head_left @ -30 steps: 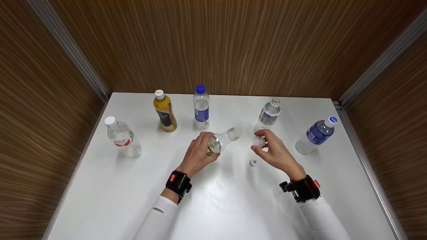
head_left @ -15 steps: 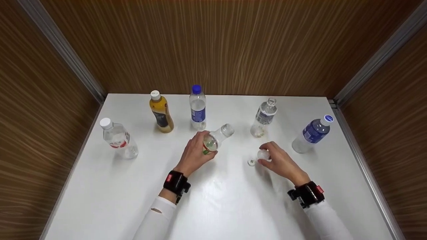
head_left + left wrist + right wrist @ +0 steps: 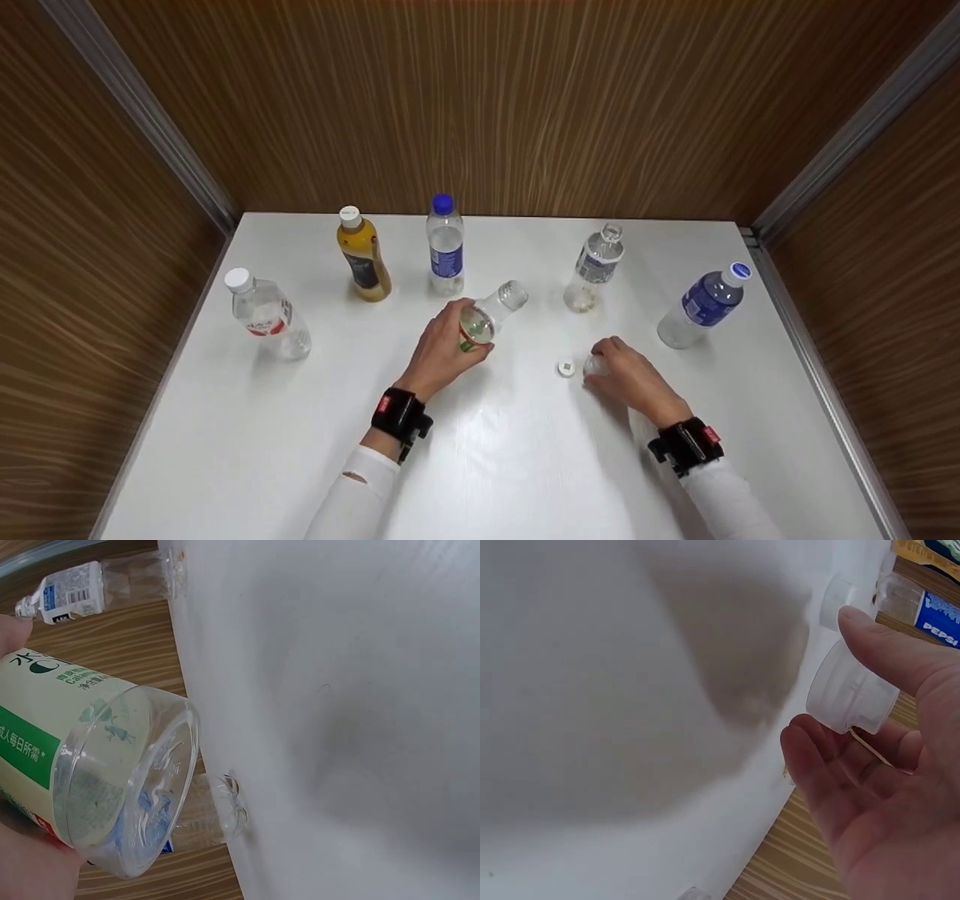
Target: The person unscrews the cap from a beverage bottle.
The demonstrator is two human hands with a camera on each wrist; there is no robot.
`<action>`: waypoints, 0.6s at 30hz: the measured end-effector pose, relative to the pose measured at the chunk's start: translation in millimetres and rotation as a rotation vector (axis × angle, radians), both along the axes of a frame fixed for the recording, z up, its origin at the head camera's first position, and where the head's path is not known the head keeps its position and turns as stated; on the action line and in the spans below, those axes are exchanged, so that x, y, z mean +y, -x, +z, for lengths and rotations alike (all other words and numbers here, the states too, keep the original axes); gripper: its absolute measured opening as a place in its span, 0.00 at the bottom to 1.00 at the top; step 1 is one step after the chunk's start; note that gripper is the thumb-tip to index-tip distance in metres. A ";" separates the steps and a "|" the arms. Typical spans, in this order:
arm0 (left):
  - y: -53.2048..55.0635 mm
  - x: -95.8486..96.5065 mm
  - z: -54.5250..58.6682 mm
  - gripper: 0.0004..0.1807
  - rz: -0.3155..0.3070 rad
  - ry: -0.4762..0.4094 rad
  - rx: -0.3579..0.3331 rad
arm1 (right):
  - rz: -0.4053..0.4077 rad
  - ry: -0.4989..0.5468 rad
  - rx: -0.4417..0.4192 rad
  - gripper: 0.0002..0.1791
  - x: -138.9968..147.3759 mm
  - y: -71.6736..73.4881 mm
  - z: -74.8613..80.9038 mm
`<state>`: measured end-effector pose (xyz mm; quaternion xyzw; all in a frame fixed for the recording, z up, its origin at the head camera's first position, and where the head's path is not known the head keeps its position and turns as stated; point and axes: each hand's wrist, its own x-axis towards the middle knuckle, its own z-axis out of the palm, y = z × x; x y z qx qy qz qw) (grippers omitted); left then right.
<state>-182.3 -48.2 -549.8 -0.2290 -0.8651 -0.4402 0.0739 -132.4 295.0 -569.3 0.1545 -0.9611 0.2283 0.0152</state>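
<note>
My left hand [image 3: 442, 341] grips an uncapped clear plastic bottle [image 3: 124, 772] with a cream and green label. It tilts with its open threaded neck [image 3: 513, 295] up to the right. My right hand [image 3: 634, 379] holds a translucent plastic cap [image 3: 851, 690] with a wide rim, low over the white table. Its thumb [image 3: 877, 645] lies along one side of the cap and the fingers curve round the other. Beside that cap, a small white bottle cap [image 3: 566, 368] lies on the table.
An uncapped clear bottle [image 3: 595, 268] stands beyond my right hand, and a blue-labelled bottle [image 3: 705, 306] to its right. Further left stand a blue-capped bottle [image 3: 446, 247], a yellow-brown bottle [image 3: 364, 255] and a white-capped clear bottle [image 3: 270, 315]. Wood-grain panels [image 3: 487, 105] enclose the table.
My right hand has brought the translucent cap back toward me and lower, beside the small white cap. My left hand still holds the tilted bottle in about the same place.
</note>
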 end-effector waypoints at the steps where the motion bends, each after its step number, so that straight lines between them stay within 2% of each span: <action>1: 0.0 0.2 -0.7 0.41 0.000 -0.003 0.008 | -0.001 -0.006 0.014 0.25 0.1 0.4 -1.6; 5: -0.8 1.2 -3.1 0.41 -0.006 -0.009 0.023 | -0.007 -0.036 0.065 0.26 0.2 1.4 -7.9; 10: -2.0 2.4 -3.1 0.41 -0.020 -0.013 -0.002 | -0.020 -0.044 0.082 0.27 -0.6 2.3 -12.9; 14: -1.8 2.2 -3.1 0.41 -0.015 -0.013 -0.011 | -0.067 -0.025 0.024 0.27 -1.8 3.2 -12.9; 18: -1.4 1.6 -3.6 0.42 -0.017 -0.013 -0.017 | -0.106 -0.028 -0.080 0.28 -1.9 5.7 -10.1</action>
